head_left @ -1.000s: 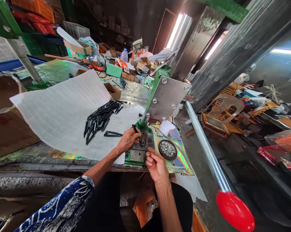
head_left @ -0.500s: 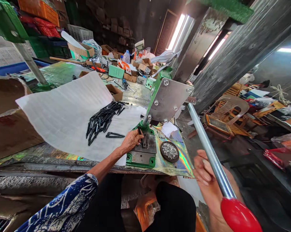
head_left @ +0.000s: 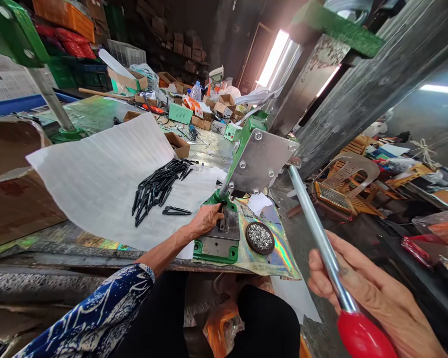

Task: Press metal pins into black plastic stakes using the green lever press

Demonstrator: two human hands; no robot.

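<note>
My left hand [head_left: 206, 219] is closed at the base of a green hand press [head_left: 216, 252], its fingertips pinching a small dark piece [head_left: 223, 204] at the metal fixture [head_left: 230, 224]. Most of that piece is hidden. My right hand [head_left: 365, 278] wraps round the steel lever [head_left: 317, 223] of the press, just above its red knob [head_left: 365, 334]. Left of the press, a pile of long black pieces [head_left: 157, 186] lies on white sheeting [head_left: 97, 174]. One forked black piece [head_left: 177, 211] lies apart, nearer my left hand. A round dish [head_left: 267, 248] of small silvery pins stands right of the base.
A cardboard box [head_left: 19, 194] stands at the left table edge, near a second green press [head_left: 65, 134]. Small cartons, a green box [head_left: 180, 113] and a plastic bottle [head_left: 196, 91] crowd the back. A chair [head_left: 343, 184] stands beyond the lever at right.
My right hand has closed round the lever from a looser position behind it. My left hand has shifted slightly right and forward at the fixture. The view has moved a little.
</note>
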